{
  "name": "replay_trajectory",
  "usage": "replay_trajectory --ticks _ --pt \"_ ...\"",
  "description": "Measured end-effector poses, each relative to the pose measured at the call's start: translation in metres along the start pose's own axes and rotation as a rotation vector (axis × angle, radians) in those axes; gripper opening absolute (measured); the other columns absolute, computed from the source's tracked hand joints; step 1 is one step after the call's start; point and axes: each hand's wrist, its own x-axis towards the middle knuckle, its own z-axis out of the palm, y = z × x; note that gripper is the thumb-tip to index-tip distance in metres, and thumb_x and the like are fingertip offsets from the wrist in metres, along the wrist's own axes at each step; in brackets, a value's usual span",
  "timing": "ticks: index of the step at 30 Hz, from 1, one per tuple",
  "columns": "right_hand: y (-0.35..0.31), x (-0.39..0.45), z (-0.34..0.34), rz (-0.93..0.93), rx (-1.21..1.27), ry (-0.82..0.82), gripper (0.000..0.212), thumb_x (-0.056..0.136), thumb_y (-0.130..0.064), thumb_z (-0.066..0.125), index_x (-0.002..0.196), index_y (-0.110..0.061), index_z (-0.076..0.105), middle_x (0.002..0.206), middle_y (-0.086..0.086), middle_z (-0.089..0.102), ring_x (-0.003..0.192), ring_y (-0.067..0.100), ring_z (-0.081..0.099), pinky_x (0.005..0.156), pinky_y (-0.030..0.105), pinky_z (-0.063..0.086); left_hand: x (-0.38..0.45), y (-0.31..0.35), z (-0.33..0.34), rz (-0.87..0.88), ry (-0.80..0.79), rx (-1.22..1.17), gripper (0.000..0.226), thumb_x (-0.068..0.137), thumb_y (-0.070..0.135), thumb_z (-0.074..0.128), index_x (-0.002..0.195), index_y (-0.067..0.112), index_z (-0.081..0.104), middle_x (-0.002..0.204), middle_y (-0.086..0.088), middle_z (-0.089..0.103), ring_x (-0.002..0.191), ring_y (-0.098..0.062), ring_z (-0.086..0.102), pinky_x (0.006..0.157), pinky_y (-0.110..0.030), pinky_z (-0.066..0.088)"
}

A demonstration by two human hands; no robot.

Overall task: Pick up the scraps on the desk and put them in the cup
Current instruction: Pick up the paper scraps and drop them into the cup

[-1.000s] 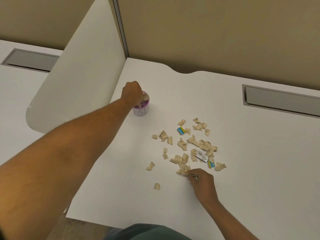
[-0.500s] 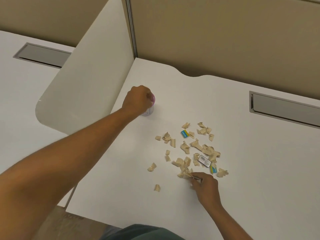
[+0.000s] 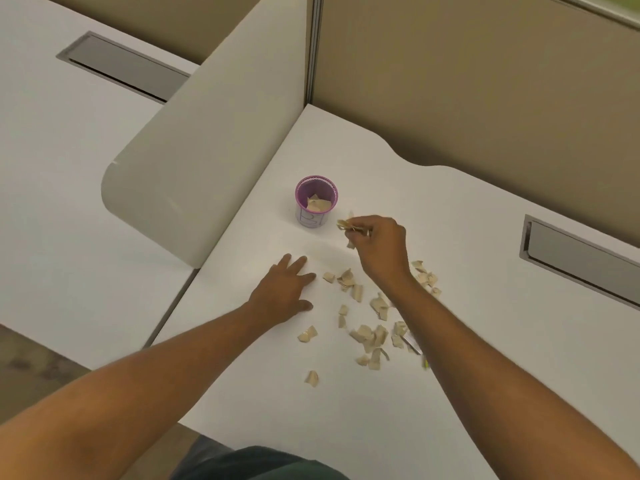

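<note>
Now carrying pinched scraps in right hand, just beside purple cup, no longer down at pile. Left hand, off cup, resting open and empty on worktop. Drop-in likely next.

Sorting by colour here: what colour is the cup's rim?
Purple, on the cup; the head view shows it best.
</note>
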Motion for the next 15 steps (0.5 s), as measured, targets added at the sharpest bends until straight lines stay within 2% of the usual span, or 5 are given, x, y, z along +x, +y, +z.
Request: replay_trajectory --ticks 3,8,11,13,15 --pt "-0.026 0.052 0.02 -0.159 -0.259 -0.049 0.019 0.092 -0.01 0.068 0.108 -0.013 0.078 0.103 0.006 0.076 0.089 0.021 0.071 0.082 0.026 0.055 0.002 -0.001 -0.001 -0.004 0.009 -0.016 0.075 0.096 0.054 0.066 0.16 0.029 0.038 0.176 -0.004 0.014 0.162 -0.037 0.009 0.126 -0.05 0.029" --pt "-0.044 0.111 0.052 -0.208 -0.691 -0.284 0.028 0.087 -0.021 0.073 0.113 -0.011 0.074 0.11 0.009 0.072 0.097 0.026 0.069 0.081 0.028 0.052 -0.002 -0.005 0.001 0.013 0.001 -0.031 0.073 0.097 0.052 0.065 0.16 0.027 0.039 0.176 -0.004 0.012 0.162 -0.036 0.008 0.127 -0.05 0.028" --pt "-0.049 0.122 0.063 -0.216 -0.832 -0.453 0.031 0.082 -0.024 0.076 0.111 -0.013 0.072 0.107 0.008 0.07 0.099 0.029 0.068 0.079 0.031 0.05 -0.011 -0.004 0.002 0.014 0.006 -0.089 0.063 0.099 0.045 0.065 0.156 0.027 0.045 0.175 -0.002 0.016 0.163 -0.031 0.011 0.127 -0.045 0.029" --pt "-0.048 0.123 0.064 -0.301 -0.884 -0.459 0.02 0.083 -0.023 0.072 0.102 -0.016 0.073 0.101 0.009 0.071 0.09 0.031 0.068 0.072 0.031 0.05 -0.017 -0.003 0.004 0.011 0.029 -0.155 0.058 0.099 0.038 0.066 0.153 0.026 0.05 0.174 -0.001 0.02 0.162 -0.028 0.015 0.125 -0.043 0.034" --pt "-0.048 0.121 0.06 -0.324 -0.887 -0.432 0.023 0.084 -0.027 0.071 0.105 -0.019 0.073 0.102 0.009 0.071 0.086 0.032 0.067 0.069 0.03 0.048 -0.023 0.001 0.006 0.003 0.071 -0.23 0.052 0.098 0.032 0.068 0.148 0.026 0.055 0.172 0.001 0.026 0.16 -0.024 0.02 0.117 -0.042 0.044"
